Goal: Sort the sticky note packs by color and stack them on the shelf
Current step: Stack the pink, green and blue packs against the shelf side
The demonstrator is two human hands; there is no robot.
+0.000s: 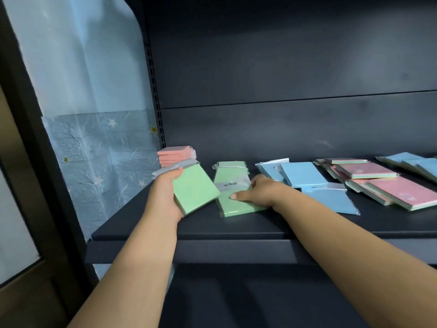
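The left hand [165, 195] grips a green pack [195, 188], tilted above the shelf [212, 233] near its left end, while the right hand [256, 192] pinches another green pack [234, 205] lying flat toward the front edge. Best square both edges before stacking them on the green pile [231, 172] behind; pink stack [175, 155] sits in the back-left corner, blue packs [303, 174] and mixed packs [387, 185] lie loose toward the right end

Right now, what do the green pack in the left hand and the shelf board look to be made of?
Green pack: looks like matte paper sheets in a clear, glossy plastic sleeve; the wrapper's pale flap sticks out past the left hand.
Shelf: probably painted sheet metal, dark with a dull satin finish, given its thin folded front lip and the slotted upright behind.
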